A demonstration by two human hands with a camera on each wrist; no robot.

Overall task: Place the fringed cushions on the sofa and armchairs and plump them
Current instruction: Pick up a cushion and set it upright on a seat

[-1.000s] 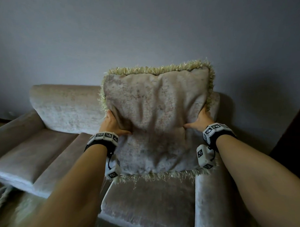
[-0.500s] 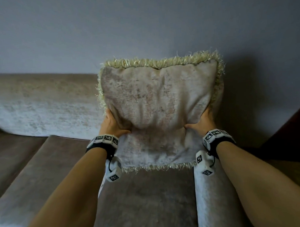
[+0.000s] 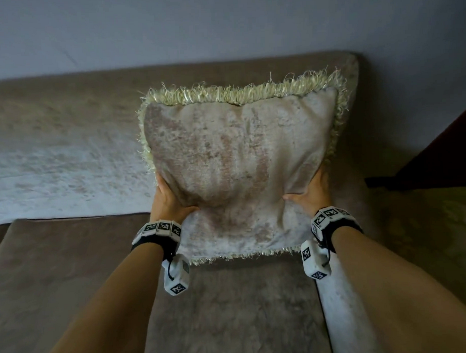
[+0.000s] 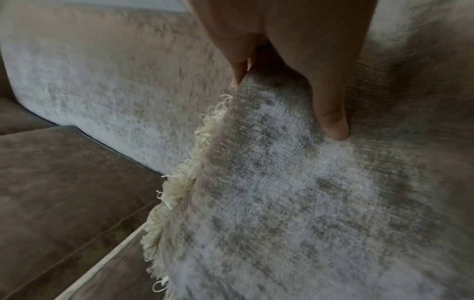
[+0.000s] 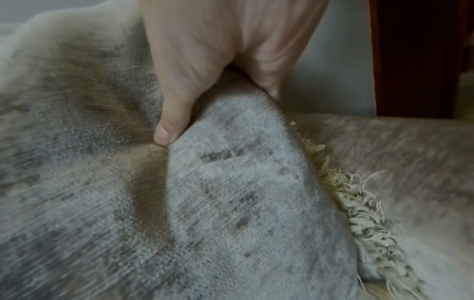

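Observation:
A beige velvet cushion (image 3: pixel 239 165) with a pale fringe stands upright over the right end of the sofa seat (image 3: pixel 231 303), close to the backrest (image 3: pixel 67 145). My left hand (image 3: pixel 169 202) grips its left side, thumb on the front, fingers hidden behind. My right hand (image 3: pixel 310 193) grips the right side the same way. In the left wrist view the thumb of my left hand (image 4: pixel 330 121) presses into the cushion (image 4: pixel 295 192) beside the fringe. In the right wrist view my right hand (image 5: pixel 205 71) pinches a fold of the cushion (image 5: pixel 231 182).
The sofa's right armrest (image 3: pixel 344 304) runs below my right wrist. A dark wooden piece of furniture (image 3: pixel 442 153) stands to the right, over a greenish floor (image 3: pixel 426 235). A grey wall (image 3: pixel 221 23) rises behind the backrest. More seat cushions (image 3: pixel 58 275) stretch to the left.
Both hands have carried the cushion closer to the backrest and lower toward the seat. The view has moved in on the sofa's right end. Both grips are unchanged.

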